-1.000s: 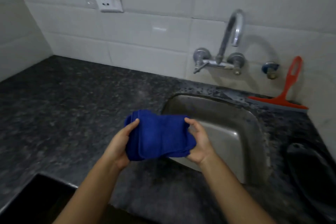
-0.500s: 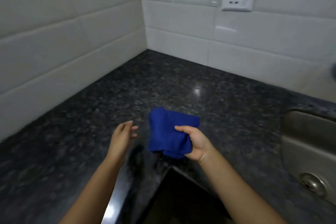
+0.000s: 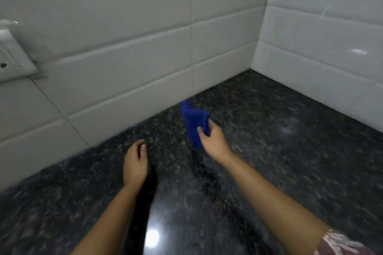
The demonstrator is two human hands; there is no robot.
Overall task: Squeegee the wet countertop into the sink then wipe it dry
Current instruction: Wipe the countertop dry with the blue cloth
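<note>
Head view, motion-blurred. Nearest, at the front edge of the countertop [image 3: 269, 172], a glossy dark strip catches a bright glare; what it is, cannot tell. A patterned sleeve [image 3: 344, 244] shows at bottom right.

Left hand [image 3: 134, 165] hovers a little in from the front edge, palm down, fingers loosely curled, holding nothing; whether it touches the stone is unclear.

Right hand [image 3: 211, 141] is further in, towards the back corner. Fingers and thumb are pinched together on a folded blue cloth [image 3: 194, 122], gripping its lower half; the rest sticks up above the fingers. The cloth looks lifted, not yet flat on the surface, but blur makes contact hard to call.

Beyond, dark speckled stone runs to the corner where two white tiled walls [image 3: 128, 64] meet. A wall socket [image 3: 12, 60] sits at the left edge of the frame. Sink and squeegee are not in view.

Step, as a judgement: the wipe-dry stage, cloth in hand, first stroke not begun. No standing water can be made out on the stone, only a dull sheen near the right.

Next move calls for: lower the cloth flat near the back corner, spread the palm over it, press and draw it back in overlapping passes.
</note>
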